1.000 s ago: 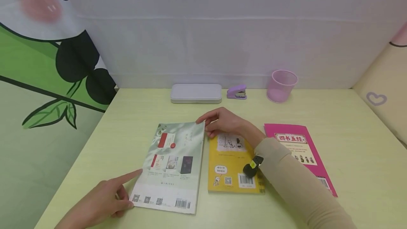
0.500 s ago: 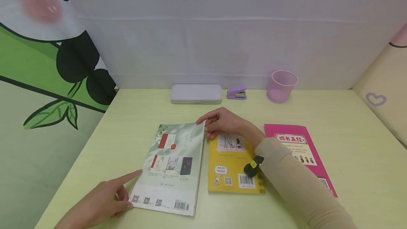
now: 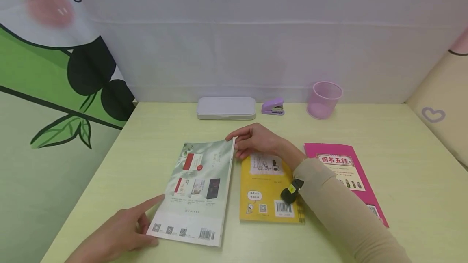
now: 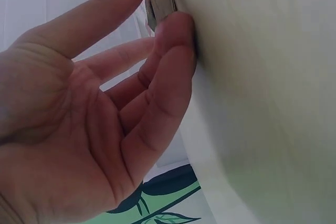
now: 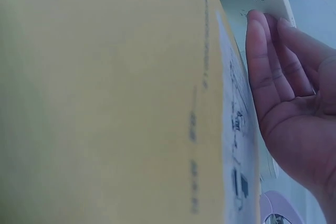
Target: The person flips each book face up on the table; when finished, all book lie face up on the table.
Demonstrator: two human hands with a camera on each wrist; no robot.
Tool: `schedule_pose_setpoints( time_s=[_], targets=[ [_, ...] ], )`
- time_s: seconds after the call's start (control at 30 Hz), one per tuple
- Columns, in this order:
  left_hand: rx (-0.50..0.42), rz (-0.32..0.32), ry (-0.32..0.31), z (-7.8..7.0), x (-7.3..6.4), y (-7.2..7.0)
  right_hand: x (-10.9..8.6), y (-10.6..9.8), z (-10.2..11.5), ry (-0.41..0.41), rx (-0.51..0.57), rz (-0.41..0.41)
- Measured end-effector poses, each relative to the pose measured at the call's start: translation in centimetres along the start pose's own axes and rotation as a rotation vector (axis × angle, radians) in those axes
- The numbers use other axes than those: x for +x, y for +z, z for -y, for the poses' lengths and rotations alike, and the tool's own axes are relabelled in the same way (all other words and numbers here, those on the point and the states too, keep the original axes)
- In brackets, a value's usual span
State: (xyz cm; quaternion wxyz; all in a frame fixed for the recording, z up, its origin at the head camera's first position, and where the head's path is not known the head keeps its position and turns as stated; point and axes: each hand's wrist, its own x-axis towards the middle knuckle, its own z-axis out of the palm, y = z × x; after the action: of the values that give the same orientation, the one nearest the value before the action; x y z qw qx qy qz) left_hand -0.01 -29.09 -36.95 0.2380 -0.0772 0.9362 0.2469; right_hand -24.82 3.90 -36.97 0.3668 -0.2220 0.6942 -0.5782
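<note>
Here's the right hand (image 3: 257, 138), pinching the far right corner of the pale green book (image 3: 193, 216) on the counter (image 3: 420, 182), just left of the yellow book (image 3: 263, 190); left hand (image 3: 118, 227) at its left edge, though whether that one grips, I can't quite tell.

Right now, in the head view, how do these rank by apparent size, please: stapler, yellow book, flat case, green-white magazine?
1. Green-white magazine
2. Yellow book, partly covered
3. Flat case
4. Stapler
</note>
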Motion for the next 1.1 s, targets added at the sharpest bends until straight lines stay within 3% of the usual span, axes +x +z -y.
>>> schedule_pose_setpoints(
  time_s=[0.33,1.1],
  targets=[
    [0.047,-0.010,-0.058,-1.0,0.0,0.1,0.0,0.0,0.1,0.006,0.012,-0.011],
    [0.239,-0.025,-0.064,-1.8,0.1,0.4,0.3,0.2,0.3,-0.050,0.005,-0.026]
  ],
)
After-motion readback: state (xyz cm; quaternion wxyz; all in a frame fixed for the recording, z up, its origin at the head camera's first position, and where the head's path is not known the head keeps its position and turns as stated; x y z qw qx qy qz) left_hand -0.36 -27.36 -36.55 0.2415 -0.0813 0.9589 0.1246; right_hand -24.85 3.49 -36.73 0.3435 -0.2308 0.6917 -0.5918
